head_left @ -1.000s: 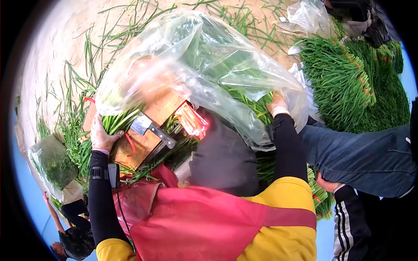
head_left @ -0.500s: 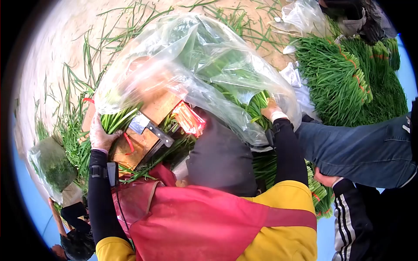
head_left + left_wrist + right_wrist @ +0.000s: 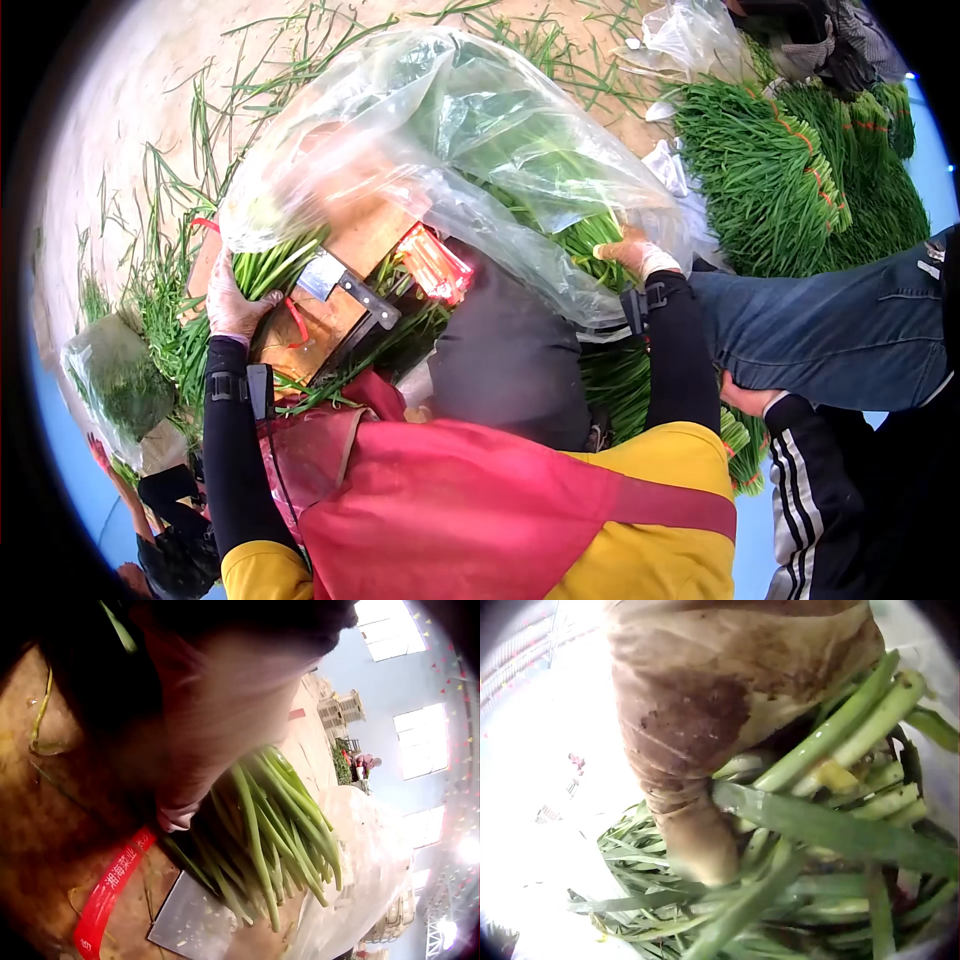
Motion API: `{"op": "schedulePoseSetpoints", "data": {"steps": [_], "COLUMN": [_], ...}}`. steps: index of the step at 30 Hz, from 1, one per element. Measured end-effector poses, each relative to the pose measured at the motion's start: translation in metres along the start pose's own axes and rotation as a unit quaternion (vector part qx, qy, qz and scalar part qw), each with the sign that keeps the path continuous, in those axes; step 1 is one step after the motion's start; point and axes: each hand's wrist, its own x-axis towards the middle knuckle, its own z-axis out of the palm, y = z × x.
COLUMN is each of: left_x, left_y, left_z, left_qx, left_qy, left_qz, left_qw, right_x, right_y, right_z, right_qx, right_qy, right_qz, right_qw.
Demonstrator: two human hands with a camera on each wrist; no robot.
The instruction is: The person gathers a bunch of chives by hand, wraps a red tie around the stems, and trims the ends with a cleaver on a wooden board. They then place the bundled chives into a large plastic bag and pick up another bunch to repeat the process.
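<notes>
My gloved left hand (image 3: pixel 235 298) grips the cut ends of a bunch of long green stalks (image 3: pixel 272 262), its thumb along their near side. Pale stem ends fan out past that hand in the left wrist view. A clear plastic bag (image 3: pixel 440 110) drapes in an arch over the bunch's middle. At the bag's right side my gloved right hand (image 3: pixel 640 256) holds more of the greens (image 3: pixel 585 240); in the right wrist view its thumb (image 3: pixel 705 851) curls down over leaves, its other fingers mostly hidden. A cleaver (image 3: pixel 362 298) lies on a wooden board (image 3: pixel 335 325) beside the left hand.
A red printed ribbon (image 3: pixel 116 881) lies by the left hand. Beside the board is an orange-and-white packet (image 3: pixel 436 264). Tied bundles of greens (image 3: pixel 760 180) pile up at right, near another person's jeans-clad leg (image 3: pixel 820 325). Loose leaves scatter over the floor (image 3: pixel 160 80).
My right hand has shifted along the greens, its thumb now pointing left over them. The left hand has stayed at the stalk ends, and the bag keeps nearly the same shape.
</notes>
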Motion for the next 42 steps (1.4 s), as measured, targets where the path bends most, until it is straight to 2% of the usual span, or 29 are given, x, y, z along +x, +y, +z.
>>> {"op": "schedulePoseSetpoints", "data": {"steps": [2,3,4,6,7,10,12,14,18,20,22,24,26,27,29,30,32,34,35,36,38,42], "left_x": [0.002,0.001,0.001,0.001,0.003,0.002,0.002,0.002,0.002,0.0,0.0,-0.002,-0.001,-0.002,-0.001,-0.002,-0.003,-0.002,-0.001,-0.001,0.0,0.001], "left_y": [0.007,0.004,0.003,0.0,-0.002,-0.001,-0.004,0.003,0.011,0.008,0.008,0.013,0.01,0.007,0.011,0.013,0.016,0.013,0.011,0.009,0.006,0.005], "left_z": [-0.004,-0.002,-0.001,-0.001,0.0,-0.002,-0.001,-0.004,-0.01,-0.009,-0.011,-0.015,-0.011,-0.01,-0.011,-0.013,-0.015,-0.013,-0.01,-0.008,-0.007,-0.004], "left_qx": [-0.003,-0.005,-0.006,0.012,-0.003,0.009,0.02,0.014,0.001,0.011,0.014,0.017,0.018,0.014,0.007,0.003,-0.003,0.0,0.005,0.007,0.0,0.008], "left_qy": [-0.016,-0.011,-0.009,-0.015,-0.018,-0.019,-0.016,-0.023,-0.021,-0.013,-0.02,-0.022,-0.022,-0.022,-0.016,-0.022,-0.031,-0.018,-0.013,-0.016,-0.009,-0.013], "left_qz": [-0.017,-0.009,-0.012,-0.016,-0.01,-0.013,-0.014,-0.026,-0.028,-0.016,-0.021,-0.034,-0.032,-0.025,-0.017,-0.031,-0.049,-0.038,-0.033,-0.036,-0.008,-0.015], "left_qw": [1.0,1.0,1.0,1.0,1.0,1.0,1.0,0.999,0.999,1.0,0.999,0.999,0.999,0.999,1.0,0.999,0.998,0.999,0.999,0.999,1.0,1.0], "right_x": [-0.041,-0.045,-0.039,-0.021,-0.022,0.001,-0.026,-0.041,-0.076,-0.092,-0.098,-0.111,-0.125,-0.122,-0.117,-0.114,-0.055,-0.019,-0.015,0.036,0.019,0.047], "right_y": [-0.04,-0.046,-0.038,-0.017,-0.028,-0.019,-0.048,-0.067,-0.096,-0.113,-0.119,-0.124,-0.133,-0.13,-0.128,-0.131,-0.084,-0.054,-0.056,-0.01,-0.029,-0.014], "right_z": [0.011,0.012,0.015,0.024,0.016,0.01,-0.003,-0.015,-0.036,-0.034,-0.032,-0.039,-0.047,-0.051,-0.043,-0.038,-0.029,-0.015,-0.01,-0.009,0.002,0.013], "right_qx": [-0.007,-0.022,-0.024,-0.147,-0.143,-0.202,-0.184,-0.227,-0.218,-0.233,-0.26,-0.145,-0.065,-0.061,-0.05,-0.063,-0.115,-0.104,-0.131,-0.092,-0.016,0.016], "right_qy": [0.048,0.038,0.038,0.132,0.065,0.082,0.088,0.125,0.098,0.096,0.121,0.145,0.128,0.14,0.167,0.16,0.232,0.265,0.26,0.25,0.213,0.183], "right_qz": [-0.065,-0.065,-0.067,-0.07,-0.016,0.026,0.002,-0.033,-0.04,-0.032,-0.066,-0.162,-0.206,-0.237,-0.214,-0.161,-0.219,-0.156,-0.115,-0.134,-0.097,-0.043], "right_qw": [0.997,0.997,0.997,0.978,0.987,0.976,0.979,0.965,0.97,0.967,0.956,0.965,0.968,0.96,0.961,0.972,0.941,0.946,0.95,0.954,0.972,0.982]}}
